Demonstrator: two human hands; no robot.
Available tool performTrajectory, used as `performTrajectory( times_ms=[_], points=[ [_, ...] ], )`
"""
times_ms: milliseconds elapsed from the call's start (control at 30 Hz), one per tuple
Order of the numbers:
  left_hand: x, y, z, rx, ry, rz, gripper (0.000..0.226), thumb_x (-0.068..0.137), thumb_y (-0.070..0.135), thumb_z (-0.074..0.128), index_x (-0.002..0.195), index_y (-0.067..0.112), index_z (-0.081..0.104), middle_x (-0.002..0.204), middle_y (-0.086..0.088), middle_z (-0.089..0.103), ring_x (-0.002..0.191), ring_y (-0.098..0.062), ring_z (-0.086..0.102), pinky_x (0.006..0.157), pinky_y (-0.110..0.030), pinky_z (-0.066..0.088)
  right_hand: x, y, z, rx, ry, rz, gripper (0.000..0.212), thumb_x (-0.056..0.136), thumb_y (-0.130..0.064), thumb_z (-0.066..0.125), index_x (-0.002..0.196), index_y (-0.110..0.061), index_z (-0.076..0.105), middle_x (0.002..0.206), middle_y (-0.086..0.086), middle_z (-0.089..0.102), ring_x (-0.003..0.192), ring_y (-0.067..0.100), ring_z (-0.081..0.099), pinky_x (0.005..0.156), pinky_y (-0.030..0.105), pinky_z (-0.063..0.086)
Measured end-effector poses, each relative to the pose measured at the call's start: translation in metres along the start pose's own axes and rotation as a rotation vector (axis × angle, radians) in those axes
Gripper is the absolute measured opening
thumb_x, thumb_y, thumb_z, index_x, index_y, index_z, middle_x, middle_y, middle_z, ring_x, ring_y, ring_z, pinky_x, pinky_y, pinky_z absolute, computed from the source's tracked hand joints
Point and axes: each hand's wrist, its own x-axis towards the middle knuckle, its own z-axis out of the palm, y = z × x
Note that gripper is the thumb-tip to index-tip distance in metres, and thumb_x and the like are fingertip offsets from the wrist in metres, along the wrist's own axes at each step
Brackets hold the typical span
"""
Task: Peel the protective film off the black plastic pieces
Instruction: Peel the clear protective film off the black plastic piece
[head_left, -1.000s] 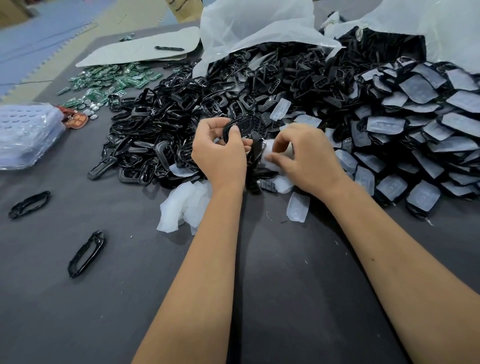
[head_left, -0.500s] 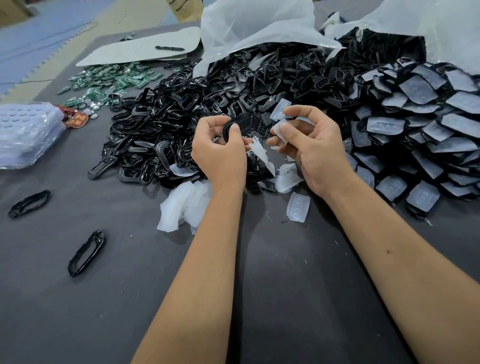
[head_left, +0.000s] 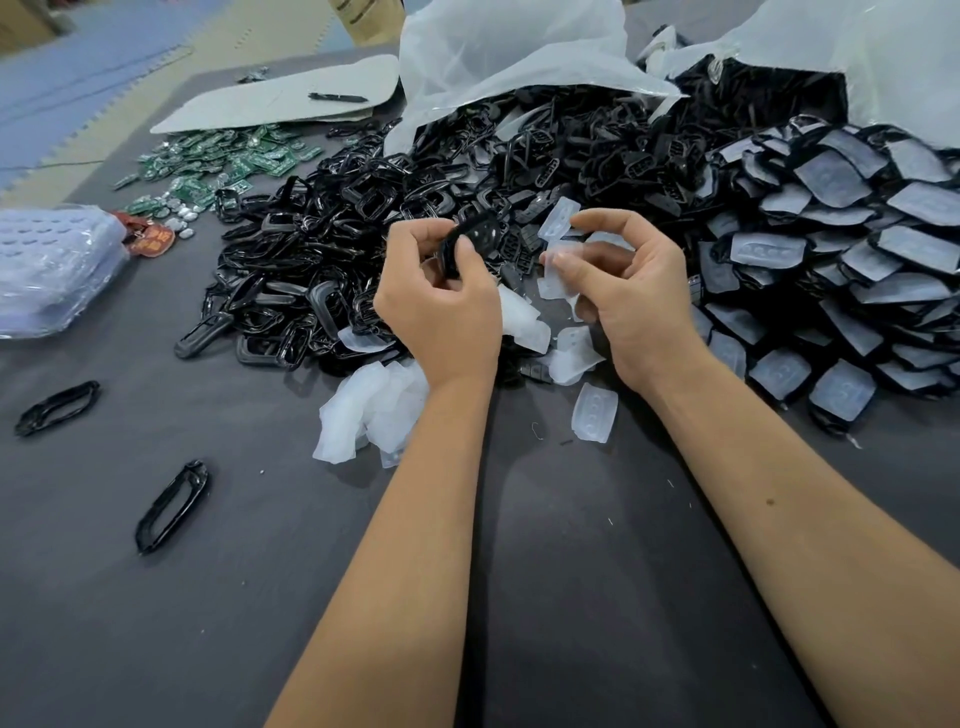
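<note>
Grey felt-like table cover (head_left: 571, 597) nearest, bare but for two loose black frames (head_left: 171, 506) off to the left. Just beyond, a drift of peeled film scraps (head_left: 363, 415) below the left wrist and one stiff clear piece (head_left: 595, 413) lying flat near the right wrist. Worth dropping each new scrap onto that same drift, well apart from the unpeeled stock, so nothing gets sorted twice.

Above the scraps, left hand (head_left: 441, 312) curled round a black plastic piece (head_left: 470, 241), thumb and fingertips clamping its edges and tilting it toward the right. Right hand (head_left: 634, 291) half curled, thumb and forefinger pinching a cloudy protective film (head_left: 558, 260); cannot tell whether a corner of it clings to the piece or hangs free. Best done by gripping the piece only at its rim, pulling the film low and steady along its length rather than straight up, and checking the face for torn slivers before setting it down.

Farther off, a heap of bare black frames (head_left: 322, 249) at left and a stack of film-covered pieces (head_left: 831, 249) at right, the latter likely the supply to draw from next. Beyond these, green circuit boards (head_left: 234, 156), grey card with a pen (head_left: 337, 97), and white plastic bags (head_left: 509, 52).
</note>
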Motion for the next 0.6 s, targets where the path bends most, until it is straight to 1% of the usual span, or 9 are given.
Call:
performTrajectory(
  times_ms=[33,100,200,233,333,400,467,600],
  points=[
    [-0.0007,-0.0006,0.0005,-0.002,-0.038,-0.012,0.011,0.087,0.005,0.066,0.091,0.014,0.063,0.082,0.007,0.064,0.062,-0.035,0.067,0.058,-0.05,0.054,-0.0002,0.0006,0.0002,-0.004,-0.007,-0.005,0.029,0.087,-0.008,0.081,0.113,-0.011,0.067,0.075,-0.003,0.072,0.059,0.008,0.059,0.052,0.021,0.047],
    [-0.0019,-0.0019,0.0016,-0.003,-0.13,-0.056,0.012,0.088,0.005,0.066,0.09,0.017,0.063,0.082,-0.001,0.065,0.06,-0.035,0.068,0.056,-0.05,0.054,-0.0005,0.0017,0.0013,-0.005,-0.008,-0.019,0.025,0.087,-0.006,0.082,0.107,-0.009,0.068,0.075,-0.002,0.072,0.064,0.012,0.066,0.056,0.024,0.052],
    [-0.0036,-0.0032,0.0021,-0.008,-0.287,-0.105,0.014,0.088,0.003,0.066,0.089,0.017,0.062,0.084,-0.006,0.067,0.055,-0.023,0.071,0.053,-0.047,0.059,-0.0008,0.0031,0.0032,-0.005,0.007,-0.05,0.017,0.086,-0.007,0.083,0.093,-0.011,0.069,0.079,0.003,0.073,0.071,0.017,0.07,0.061,0.026,0.054],
    [-0.0035,-0.0035,0.0024,-0.003,-0.328,-0.117,0.015,0.088,0.003,0.066,0.089,0.017,0.062,0.084,-0.006,0.068,0.055,-0.022,0.072,0.053,-0.047,0.059,-0.0004,0.0032,0.0034,-0.002,0.01,-0.055,0.014,0.088,-0.008,0.082,0.091,-0.012,0.068,0.082,0.005,0.074,0.073,0.018,0.071,0.061,0.027,0.054],
    [-0.0031,-0.004,0.0026,-0.001,-0.408,-0.16,0.015,0.089,0.0,0.066,0.089,0.016,0.063,0.082,-0.006,0.07,0.055,-0.024,0.072,0.053,-0.043,0.06,0.0001,0.0032,0.0036,0.102,-0.017,-0.029,0.011,0.099,-0.012,0.069,0.095,-0.011,0.059,0.094,0.013,0.079,0.079,0.026,0.076,0.058,0.027,0.055],
    [-0.003,-0.004,0.0027,-0.024,-0.44,-0.189,0.014,0.09,-0.002,0.064,0.091,0.012,0.063,0.082,-0.007,0.071,0.053,-0.021,0.073,0.051,-0.04,0.06,0.0011,0.0035,0.0027,0.181,-0.032,-0.011,0.012,0.103,-0.012,0.063,0.098,-0.01,0.053,0.096,0.017,0.078,0.077,0.031,0.077,0.056,0.027,0.056],
    [-0.0027,-0.0035,0.0029,-0.021,-0.455,-0.195,0.016,0.09,-0.003,0.063,0.092,0.013,0.064,0.084,-0.007,0.072,0.054,-0.02,0.073,0.052,-0.039,0.061,0.0021,0.0046,0.0027,0.178,-0.03,-0.004,0.01,0.103,-0.01,0.063,0.1,-0.009,0.053,0.094,0.018,0.078,0.073,0.028,0.076,0.055,0.026,0.054],
    [-0.0011,-0.0052,0.0036,-0.058,-0.45,-0.259,0.018,0.09,-0.005,0.061,0.095,0.012,0.065,0.085,-0.007,0.072,0.056,-0.022,0.074,0.053,-0.031,0.058,0.0053,0.0098,0.0032,0.072,-0.02,-0.032,0.005,0.096,-0.004,0.071,0.098,-0.002,0.067,0.091,0.013,0.078,0.07,0.013,0.067,0.06,0.023,0.051]
  ],
)
